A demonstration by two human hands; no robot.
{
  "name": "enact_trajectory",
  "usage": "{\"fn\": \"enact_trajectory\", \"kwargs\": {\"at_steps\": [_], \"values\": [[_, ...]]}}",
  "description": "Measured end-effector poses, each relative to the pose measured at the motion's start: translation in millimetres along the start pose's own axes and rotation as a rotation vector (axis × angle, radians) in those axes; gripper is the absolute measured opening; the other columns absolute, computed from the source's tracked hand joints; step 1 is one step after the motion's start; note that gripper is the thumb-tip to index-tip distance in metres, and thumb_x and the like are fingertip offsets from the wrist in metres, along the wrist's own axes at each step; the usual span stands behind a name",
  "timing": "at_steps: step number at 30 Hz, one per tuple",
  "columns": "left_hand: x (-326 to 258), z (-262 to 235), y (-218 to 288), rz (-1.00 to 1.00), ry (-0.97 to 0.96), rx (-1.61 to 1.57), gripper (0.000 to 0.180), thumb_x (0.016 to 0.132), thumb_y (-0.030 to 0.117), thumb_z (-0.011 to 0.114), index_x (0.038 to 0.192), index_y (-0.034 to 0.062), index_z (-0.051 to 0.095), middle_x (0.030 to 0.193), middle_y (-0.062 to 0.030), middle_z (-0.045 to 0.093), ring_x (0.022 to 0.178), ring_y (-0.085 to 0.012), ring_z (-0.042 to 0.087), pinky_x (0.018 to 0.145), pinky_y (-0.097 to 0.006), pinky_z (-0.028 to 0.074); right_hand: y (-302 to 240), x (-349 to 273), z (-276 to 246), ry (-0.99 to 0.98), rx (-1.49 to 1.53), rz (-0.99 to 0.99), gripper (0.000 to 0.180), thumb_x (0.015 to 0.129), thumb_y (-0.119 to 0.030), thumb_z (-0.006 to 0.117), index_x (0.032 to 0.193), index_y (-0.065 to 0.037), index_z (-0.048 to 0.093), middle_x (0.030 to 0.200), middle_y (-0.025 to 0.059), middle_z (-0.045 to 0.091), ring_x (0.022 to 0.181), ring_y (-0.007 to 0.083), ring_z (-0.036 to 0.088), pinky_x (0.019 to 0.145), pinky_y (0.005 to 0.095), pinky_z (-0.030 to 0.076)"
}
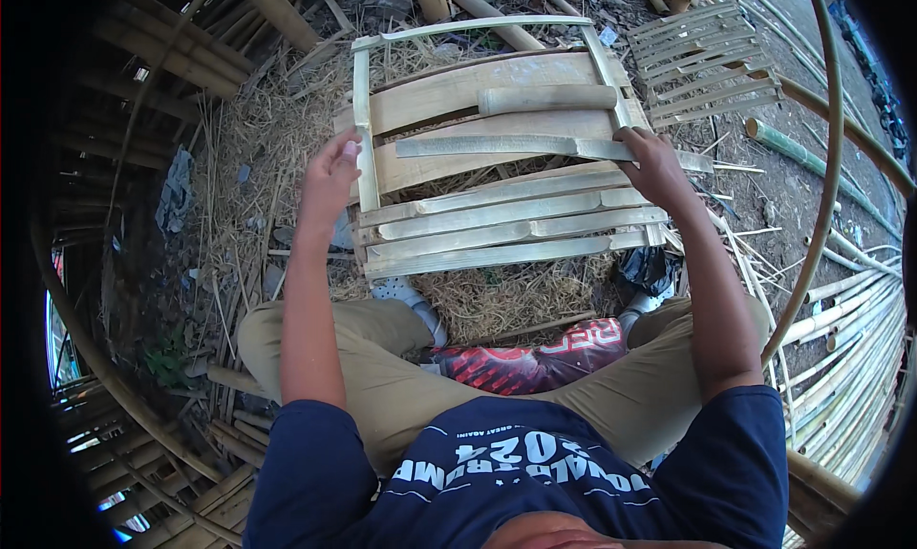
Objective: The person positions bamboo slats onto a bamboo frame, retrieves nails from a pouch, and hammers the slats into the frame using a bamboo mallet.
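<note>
In front of me a bamboo frame (362,81) lies over wooden boards (497,127), with several pale bamboo slats (497,236) across its near part. A loose-looking greyish bamboo strip (497,146) crosses the frame at a slight slant. My right hand (656,172) is closed around this strip near its right end, beside the frame's right rail. My left hand (328,176) is at the left rail, its fingers curled against the outer edge; their far side is hidden. Just beyond the strip, a short bamboo piece (546,98) rests on the boards.
A slatted bamboo panel (707,66) lies at the far right. Bamboo poles (850,339) are heaped to the right, and a curved pole (833,138) arches nearby. A red and black sack (535,360) lies between my legs. Straw and shavings (258,157) cover the ground.
</note>
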State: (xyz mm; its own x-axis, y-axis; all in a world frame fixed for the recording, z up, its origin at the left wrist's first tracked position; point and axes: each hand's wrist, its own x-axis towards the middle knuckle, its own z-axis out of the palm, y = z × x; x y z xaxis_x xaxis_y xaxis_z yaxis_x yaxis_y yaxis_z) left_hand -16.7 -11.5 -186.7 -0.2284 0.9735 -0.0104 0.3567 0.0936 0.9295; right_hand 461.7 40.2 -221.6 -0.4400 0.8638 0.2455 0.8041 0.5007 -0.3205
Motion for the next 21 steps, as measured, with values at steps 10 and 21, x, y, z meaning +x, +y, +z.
{"fn": "enact_trajectory", "kwargs": {"at_steps": [10, 21], "values": [[-12, -10, -29, 0.114, -0.076, 0.447, 0.034, 0.093, 0.01, 0.072, 0.127, 0.0092, 0.072, 0.116, -0.0112, 0.074, 0.098, -0.0182, 0.072, 0.092, -0.035, 0.054, -41, 14, 33, -0.047, 0.094, -0.123, 0.031, 0.082, -0.009, 0.072, 0.113, -0.007, 0.066, 0.095, 0.0132, 0.064, 0.095, 0.0356, 0.065, 0.087, 0.0472, 0.046], [-14, -17, -58, 0.207, -0.103, 0.549, 0.025, 0.08, 0.001, 0.08, 0.104, 0.0056, 0.078, 0.104, -0.0124, 0.073, 0.1, -0.0255, 0.07, 0.094, -0.034, 0.053, -53, 17, 42, -0.112, 0.149, -0.197, 0.043, 0.084, -0.02, 0.079, 0.122, -0.007, 0.065, 0.11, 0.014, 0.063, 0.118, 0.0324, 0.055, 0.1, 0.0486, 0.041]]}}
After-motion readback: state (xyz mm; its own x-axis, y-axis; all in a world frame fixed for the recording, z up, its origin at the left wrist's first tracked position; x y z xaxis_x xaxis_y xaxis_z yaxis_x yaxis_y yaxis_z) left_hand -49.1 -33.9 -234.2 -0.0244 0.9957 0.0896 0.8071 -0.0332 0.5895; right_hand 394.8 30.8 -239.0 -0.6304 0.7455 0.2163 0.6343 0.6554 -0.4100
